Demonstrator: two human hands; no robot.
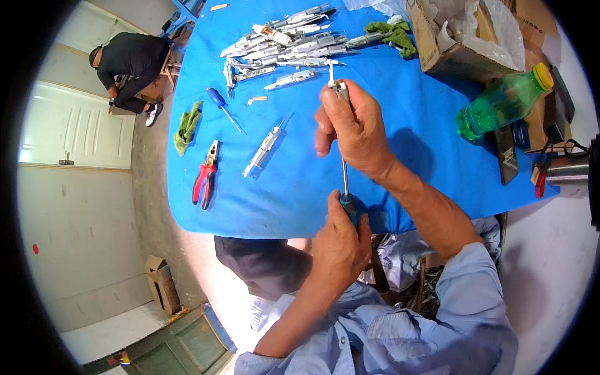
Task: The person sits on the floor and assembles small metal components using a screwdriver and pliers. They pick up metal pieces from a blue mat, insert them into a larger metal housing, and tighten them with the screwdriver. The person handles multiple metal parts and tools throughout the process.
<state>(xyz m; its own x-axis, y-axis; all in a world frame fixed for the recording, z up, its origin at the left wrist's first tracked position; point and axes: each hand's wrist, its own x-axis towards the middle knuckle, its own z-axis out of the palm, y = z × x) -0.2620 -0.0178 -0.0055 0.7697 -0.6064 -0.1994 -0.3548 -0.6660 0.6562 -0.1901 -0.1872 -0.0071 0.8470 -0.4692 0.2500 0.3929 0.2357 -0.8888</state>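
My left hand [339, 250] is wrapped round the dark teal handle of a screwdriver [347, 203], just off the table's near edge. The steel shaft points up to my right hand [359, 128], which is closed round a small silvery metal part [338, 86]. A thin white piece sticks up above that fist. Where the screwdriver's tip meets the part is hidden by my fingers. Left of my hands, a single slim metal lock-like assembly [262, 151] lies on the blue cloth. Beyond them is a heap of similar metal assemblies [294, 47].
Red-handled pliers [205, 178], a blue screwdriver [217, 98] and a green rag [186, 128] lie at the left. On the right are a cardboard box [447, 53], a green bottle [500, 106] and a metal cup [565, 170]. Another person [132, 69] sits at far left.
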